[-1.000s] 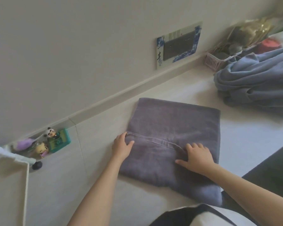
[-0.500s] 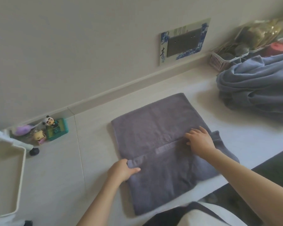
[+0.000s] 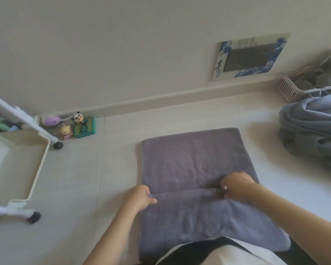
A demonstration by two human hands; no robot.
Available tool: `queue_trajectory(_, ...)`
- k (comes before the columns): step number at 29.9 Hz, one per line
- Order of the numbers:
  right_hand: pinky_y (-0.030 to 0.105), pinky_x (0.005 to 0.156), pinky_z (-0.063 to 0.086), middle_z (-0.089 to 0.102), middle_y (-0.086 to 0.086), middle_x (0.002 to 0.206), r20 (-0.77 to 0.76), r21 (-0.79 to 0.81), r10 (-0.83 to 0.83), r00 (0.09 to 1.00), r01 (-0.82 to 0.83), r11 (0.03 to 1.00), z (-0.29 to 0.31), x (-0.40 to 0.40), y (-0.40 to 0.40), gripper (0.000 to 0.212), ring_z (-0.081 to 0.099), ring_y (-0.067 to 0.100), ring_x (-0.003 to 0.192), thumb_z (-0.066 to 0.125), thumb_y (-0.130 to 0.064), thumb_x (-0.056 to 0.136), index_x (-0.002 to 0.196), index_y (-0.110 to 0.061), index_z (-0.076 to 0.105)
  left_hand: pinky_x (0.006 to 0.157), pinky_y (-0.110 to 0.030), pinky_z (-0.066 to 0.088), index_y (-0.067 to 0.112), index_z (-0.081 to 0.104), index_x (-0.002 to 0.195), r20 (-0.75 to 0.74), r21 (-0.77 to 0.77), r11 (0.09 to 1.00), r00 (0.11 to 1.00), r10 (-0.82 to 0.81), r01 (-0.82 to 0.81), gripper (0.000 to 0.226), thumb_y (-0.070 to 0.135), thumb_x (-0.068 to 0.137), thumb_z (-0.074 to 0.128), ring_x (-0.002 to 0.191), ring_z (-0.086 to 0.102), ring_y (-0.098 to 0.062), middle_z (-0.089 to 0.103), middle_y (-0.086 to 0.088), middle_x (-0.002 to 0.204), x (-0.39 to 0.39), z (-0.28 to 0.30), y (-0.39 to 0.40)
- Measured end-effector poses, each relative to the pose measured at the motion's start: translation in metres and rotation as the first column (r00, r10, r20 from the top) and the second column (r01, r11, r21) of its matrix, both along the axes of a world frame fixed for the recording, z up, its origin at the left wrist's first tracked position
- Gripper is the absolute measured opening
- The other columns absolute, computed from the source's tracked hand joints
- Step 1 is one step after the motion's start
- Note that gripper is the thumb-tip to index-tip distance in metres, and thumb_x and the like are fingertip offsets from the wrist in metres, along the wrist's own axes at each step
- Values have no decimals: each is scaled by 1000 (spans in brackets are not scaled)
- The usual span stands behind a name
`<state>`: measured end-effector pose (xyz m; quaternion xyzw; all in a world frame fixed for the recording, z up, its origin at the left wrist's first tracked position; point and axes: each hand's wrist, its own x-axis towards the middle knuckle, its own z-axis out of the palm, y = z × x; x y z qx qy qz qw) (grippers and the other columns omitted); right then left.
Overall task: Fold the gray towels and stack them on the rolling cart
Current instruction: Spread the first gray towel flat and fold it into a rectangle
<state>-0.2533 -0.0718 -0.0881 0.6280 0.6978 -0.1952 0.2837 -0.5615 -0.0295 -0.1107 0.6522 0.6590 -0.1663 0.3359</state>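
A dark gray towel (image 3: 191, 161) lies flat on the pale counter, partly folded, with a hemmed edge running across its middle. My left hand (image 3: 139, 197) pinches the left end of that hem. My right hand (image 3: 237, 185) grips the hem near its right end, fingers curled over it. A heap of unfolded blue-gray towels (image 3: 313, 127) lies at the right. The white rolling cart (image 3: 27, 169) stands at the left, its cream tray bare where I can see it.
Small toy figures (image 3: 75, 125) sit by the wall near the cart's black wheel (image 3: 57, 145). A white slatted basket (image 3: 294, 88) stands at the back right behind the towel heap. A blue-patterned frame (image 3: 250, 56) hangs on the wall.
The towel has turned on the counter so its hem now runs level across it. Both hands stayed on the hem. The view swung left, bringing more of the cart in.
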Motion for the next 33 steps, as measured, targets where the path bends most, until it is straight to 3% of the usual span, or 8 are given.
queue_trajectory(9,30,81,47,65,-2,106,-97,-175,-25,995,8,985,-5,17,45,30,59,21,104,66,-45,79,102,-26,65,62,-24,37,25,48,63,29,33,987,988,154,-155,33,37,75,76,78,60,-19,54,5,72,5,3,7)
queue_trajectory(13,26,72,49,62,-8,72,-176,-244,-121,977,75,967,-12,28,59,16,63,16,75,67,-44,77,73,-31,60,65,-25,42,23,52,64,41,25,987,987,157,-158,29,37,78,73,86,66,-21,64,-3,81,11,5,28)
queue_trajectory(18,30,78,48,67,1,94,-361,-52,-309,880,312,949,-17,51,87,9,61,20,89,67,-36,82,79,-28,62,85,-31,43,12,50,117,143,216,920,943,300,-326,45,39,85,65,108,57,-26,55,-8,119,27,5,72)
queue_trajectory(20,34,85,45,58,10,110,-416,154,-391,821,487,860,-25,61,100,22,54,28,103,67,-31,83,102,-20,61,90,-34,42,7,44,129,202,280,875,916,347,-394,52,34,88,62,114,54,-29,53,-11,126,38,3,91)
queue_trajectory(23,42,96,37,45,23,125,-434,304,-551,713,691,656,-31,72,119,52,41,41,116,67,-30,84,124,-5,46,84,-38,46,2,49,120,304,319,785,842,446,-531,45,31,89,62,104,59,-33,61,-16,113,49,-1,116)
queue_trajectory(27,43,98,39,50,23,126,-572,237,-661,486,869,434,-38,87,149,60,46,40,117,66,-35,85,131,-5,42,73,-41,48,-12,60,92,377,256,697,733,566,-670,49,36,89,61,93,63,-39,65,-29,95,54,-11,147)
queue_trajectory(31,39,90,44,63,12,114,-698,121,-664,269,958,262,-34,94,165,45,56,32,108,65,-40,84,113,-7,56,79,-28,43,8,69,97,570,-63,585,452,686,-809,25,31,90,62,89,57,-16,62,-4,92,58,-12,165)
queue_trajectory(33,40,91,45,64,10,111,-708,78,-665,239,962,263,-35,97,168,40,57,30,107,67,-34,83,113,-10,54,72,-28,39,15,62,77,626,-33,550,412,662,-834,17,26,90,63,78,48,-15,55,-3,80,57,-17,169)
